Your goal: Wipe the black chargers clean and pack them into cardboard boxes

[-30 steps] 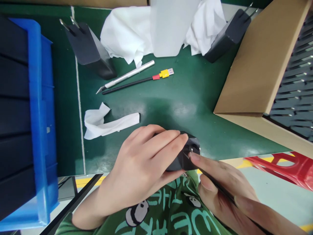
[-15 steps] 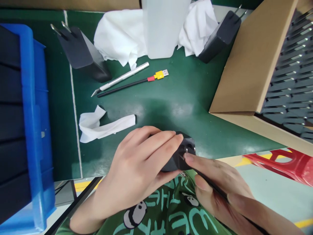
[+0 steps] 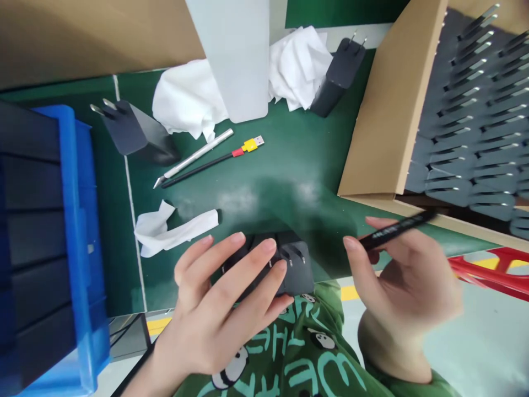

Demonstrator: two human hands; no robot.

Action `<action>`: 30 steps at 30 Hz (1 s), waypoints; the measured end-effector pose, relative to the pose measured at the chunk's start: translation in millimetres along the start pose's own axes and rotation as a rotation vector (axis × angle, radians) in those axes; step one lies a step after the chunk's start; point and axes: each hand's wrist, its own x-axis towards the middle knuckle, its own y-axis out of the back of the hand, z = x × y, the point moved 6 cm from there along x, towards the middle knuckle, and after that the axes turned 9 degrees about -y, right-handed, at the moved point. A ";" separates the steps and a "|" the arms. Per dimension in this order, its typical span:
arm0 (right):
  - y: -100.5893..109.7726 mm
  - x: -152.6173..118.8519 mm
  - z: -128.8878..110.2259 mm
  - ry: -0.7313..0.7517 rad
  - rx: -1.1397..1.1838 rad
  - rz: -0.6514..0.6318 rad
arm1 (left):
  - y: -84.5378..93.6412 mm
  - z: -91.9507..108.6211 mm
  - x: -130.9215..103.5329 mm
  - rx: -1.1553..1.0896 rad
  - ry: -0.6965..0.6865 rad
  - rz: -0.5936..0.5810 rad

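Note:
At the table's near edge, a few black power adapters (image 3: 301,273) stand side by side, their metal prongs facing up. My left hand (image 3: 231,300) lies over them with its fingers spread, covering much of the row. Off to the right, my right hand (image 3: 409,281) is closed around a black marker-like pen (image 3: 390,234) with pale lettering; the hand is slightly blurred. Left of centre lie a silver craft knife (image 3: 198,156) and a short black cable (image 3: 206,168) with a yellow USB plug. A curled white cloth strip (image 3: 177,231) is near my left fingers.
A blue bin (image 3: 80,264) of black items borders the left. On the right, a cardboard box (image 3: 372,121) holds many upright pronged adapters. Single adapters (image 3: 138,135) stand at far left and far right, beside white cloths (image 3: 188,99) and a pale translucent container (image 3: 239,60). A red stool (image 3: 491,270) is below.
My right hand has moved right, away from the adapters, with the pen now raised. My left fingers have spread out. The view has shifted, showing more of the box.

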 end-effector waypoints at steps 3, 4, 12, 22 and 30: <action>0.0 5.7 -8.6 0.093 -0.079 0.034 | 1.4 0.5 -2.3 -0.037 0.047 0.011; -1.8 7.1 -9.6 0.111 -0.090 0.017 | 2.0 0.6 -3.1 -0.046 0.055 0.014; -21.9 11.3 -4.6 0.220 -0.186 -0.024 | -0.3 0.0 0.3 -0.066 0.059 0.014; 4.9 -3.9 -29.3 0.192 0.111 -0.175 | 24.5 -33.6 -29.7 -0.430 0.355 0.262; -24.5 -40.6 -62.4 0.158 0.003 -0.153 | -1.2 -43.3 -49.8 -0.517 0.553 -0.129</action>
